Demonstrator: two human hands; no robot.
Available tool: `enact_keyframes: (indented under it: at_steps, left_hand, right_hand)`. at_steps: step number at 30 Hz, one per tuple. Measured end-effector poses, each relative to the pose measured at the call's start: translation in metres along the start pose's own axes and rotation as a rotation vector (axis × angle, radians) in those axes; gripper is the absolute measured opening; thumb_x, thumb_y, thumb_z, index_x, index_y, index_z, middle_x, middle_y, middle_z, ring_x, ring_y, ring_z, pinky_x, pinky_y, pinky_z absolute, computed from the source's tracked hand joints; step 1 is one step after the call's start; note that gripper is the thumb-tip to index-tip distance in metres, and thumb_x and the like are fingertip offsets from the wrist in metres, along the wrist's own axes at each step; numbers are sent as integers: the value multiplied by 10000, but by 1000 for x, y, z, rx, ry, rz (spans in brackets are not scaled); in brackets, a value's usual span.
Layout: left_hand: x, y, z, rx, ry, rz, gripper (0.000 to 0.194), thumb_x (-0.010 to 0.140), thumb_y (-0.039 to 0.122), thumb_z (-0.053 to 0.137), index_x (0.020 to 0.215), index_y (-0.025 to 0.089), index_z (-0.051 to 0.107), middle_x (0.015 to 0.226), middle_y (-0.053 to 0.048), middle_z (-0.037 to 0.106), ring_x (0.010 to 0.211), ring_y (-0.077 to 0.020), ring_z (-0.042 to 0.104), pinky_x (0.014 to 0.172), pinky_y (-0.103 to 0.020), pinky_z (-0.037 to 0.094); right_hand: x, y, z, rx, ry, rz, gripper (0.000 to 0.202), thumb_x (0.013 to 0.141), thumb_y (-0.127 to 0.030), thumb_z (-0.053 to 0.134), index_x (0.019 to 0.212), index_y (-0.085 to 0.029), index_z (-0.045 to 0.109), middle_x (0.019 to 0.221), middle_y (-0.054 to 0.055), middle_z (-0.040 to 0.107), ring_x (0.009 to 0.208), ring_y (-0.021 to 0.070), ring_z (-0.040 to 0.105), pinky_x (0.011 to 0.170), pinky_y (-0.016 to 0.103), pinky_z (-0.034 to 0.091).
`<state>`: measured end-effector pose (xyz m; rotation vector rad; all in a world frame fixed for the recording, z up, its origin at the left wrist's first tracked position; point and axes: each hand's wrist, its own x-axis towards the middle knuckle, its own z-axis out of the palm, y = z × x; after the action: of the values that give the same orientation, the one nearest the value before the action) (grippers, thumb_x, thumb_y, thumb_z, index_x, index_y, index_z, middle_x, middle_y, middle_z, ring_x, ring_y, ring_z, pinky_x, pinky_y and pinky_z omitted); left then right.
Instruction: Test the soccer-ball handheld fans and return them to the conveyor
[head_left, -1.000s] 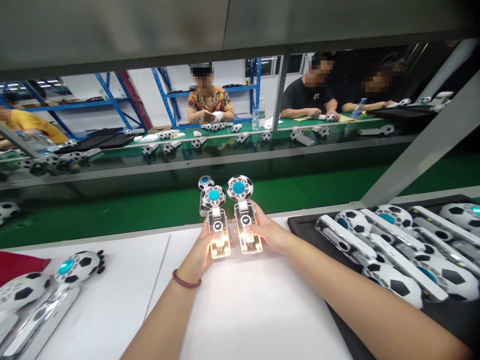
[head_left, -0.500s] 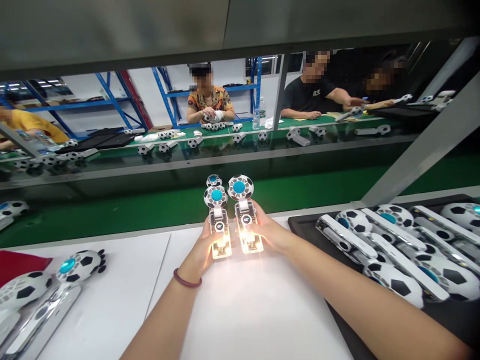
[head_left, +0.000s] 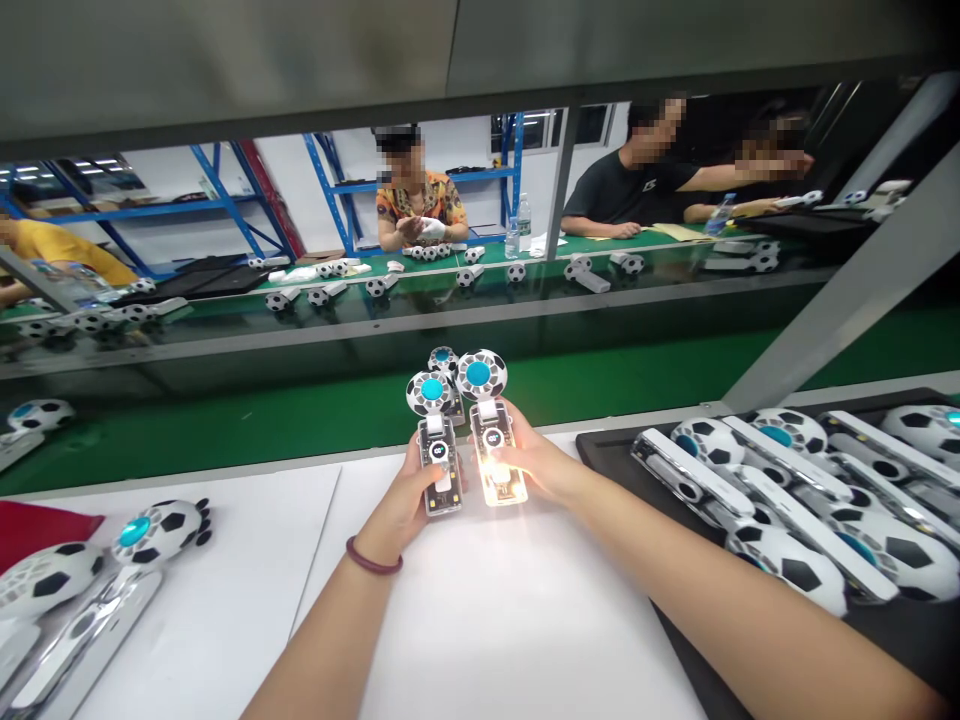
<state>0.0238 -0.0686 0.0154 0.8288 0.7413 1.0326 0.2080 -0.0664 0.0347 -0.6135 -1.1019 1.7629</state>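
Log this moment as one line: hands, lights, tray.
left hand: holds left device, no bright glow | right hand: holds right device, lower end glowing brightly | black tray: more devices, picture right

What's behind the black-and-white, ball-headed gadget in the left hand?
A similar ball-headed gadget with black-and-white patterning, on the green surface. The left-hand gadget partly covers it; those hidden parts can't be seen.
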Motion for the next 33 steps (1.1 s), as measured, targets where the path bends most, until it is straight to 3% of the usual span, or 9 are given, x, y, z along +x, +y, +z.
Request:
enact_keyframes:
  at_steps: [4,15,18,22,29,33]
  left_hand:
    - [1,-1,-2,-3,-32,13,620,698,156,648,1231,296,363,1027,-49,597,841,-218,609,722,-363,509]
    - [-1,1,1,11,2,-12,492,739,149,567,1180,250,372,826,-27,600,734,-183,599,733,-373,497]
    - [-2,3,3,33,-3,-17,554,724,171,614,1207,255,356,867,-32,599,750,-184,602,737,-363,491]
    - [-2,3,1,35,-48,-19,649,703,187,659,1247,273,317,904,-34,599,789,-198,608,775,-383,475]
    - [-1,0,-1,33,-29,-21,681,697,139,646,1258,282,287,976,-46,600,856,-224,608,836,-436,452]
    - [-1,1,-2,25,-55,-24,702,688,122,640,1267,287,278,988,-51,601,909,-249,598,861,-461,437]
  right_hand:
    - [1,1,-1,-8,22,1,875,631,-244,723,1332,-270,199,1228,83,475,1071,238,509,883,403,433]
    - [-1,-1,-3,42,83,16,792,654,-231,699,1305,-284,251,1002,33,564,873,184,571,827,356,441]
    - [-1,-3,-3,81,76,29,756,651,-189,691,1278,-309,285,994,22,566,858,179,574,804,353,451]
    - [-1,-5,-2,93,61,42,856,615,-147,707,1302,-332,231,988,13,554,871,175,561,779,341,459]
    - [-2,-6,3,55,97,63,973,583,-167,725,1346,-309,139,1022,29,538,889,182,553,787,336,451]
    - [-1,-6,4,31,101,60,952,579,-185,729,1334,-302,162,1038,30,531,881,184,563,795,345,454]
